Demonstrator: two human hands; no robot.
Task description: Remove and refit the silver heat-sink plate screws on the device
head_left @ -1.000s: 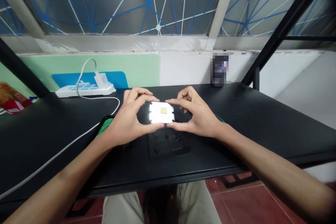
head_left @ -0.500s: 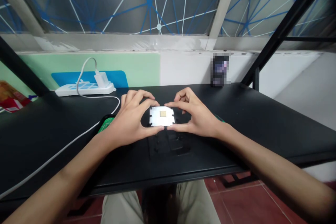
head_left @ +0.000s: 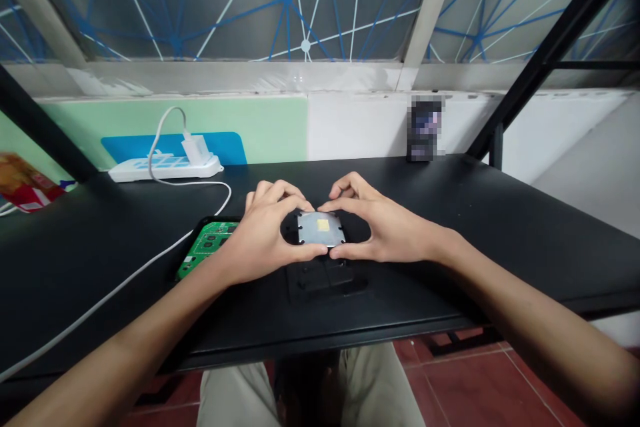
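A small silvery rectangular plate (head_left: pixel 310 233) with a pale yellow square in its middle and dark notches along its sides is held between both hands. My left hand (head_left: pixel 273 227) grips its left part, thumb on the near edge and fingertips on the far edge. On the right part, my right hand (head_left: pixel 377 220) pinches the same plate in the same way. A green circuit board (head_left: pixel 207 247) in a black frame lies on the black table, partly covered by my left hand and forearm. Below the plate, a dark flat shape with recesses is hard to make out.
A white power strip (head_left: pixel 167 168) with a plugged-in charger (head_left: pixel 196 149) stands at the back left, its white cable (head_left: pixel 125 280) crossing the table (head_left: pixel 525 247). A blurred dark box (head_left: pixel 425 133) stands by the wall. A red packet (head_left: pixel 30 187) is far left.
Both hands and the plate have shifted slightly right and down. The plate looks darker, with less glare. More of the green board shows at the left.
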